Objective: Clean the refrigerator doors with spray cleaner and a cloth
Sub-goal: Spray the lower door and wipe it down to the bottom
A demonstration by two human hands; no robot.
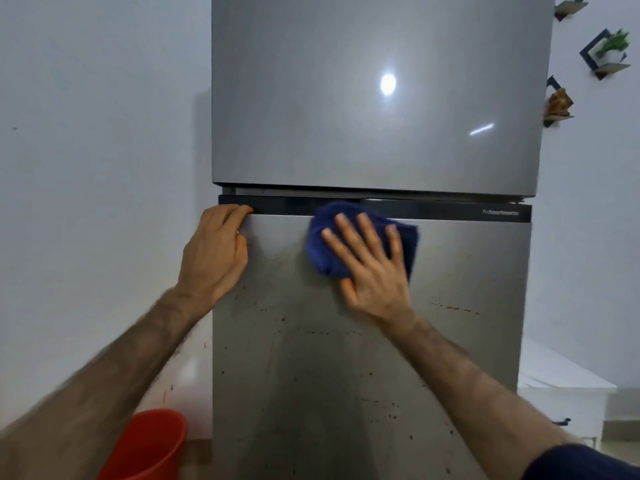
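Observation:
A tall grey refrigerator fills the middle of the view, with a glossy upper door (pixel 363 98) and a lower door (pixel 346 358) dotted with reddish-brown specks. A dark handle strip (pixel 450 211) runs along the lower door's top. My right hand (pixel 372 268) presses a dark blue cloth (pixel 325 251) flat against the lower door just under that strip, fingers spread and straight. My left hand (pixel 216 247) grips the lower door's top left corner, fingers curled over the strip's end. No spray bottle is in view.
A red bucket (pixel 152 445) stands on the floor at the refrigerator's lower left. A white cabinet (pixel 561 386) sits to the right. Small wall shelves with a plant (pixel 611 50) hang at the upper right. A white wall lies to the left.

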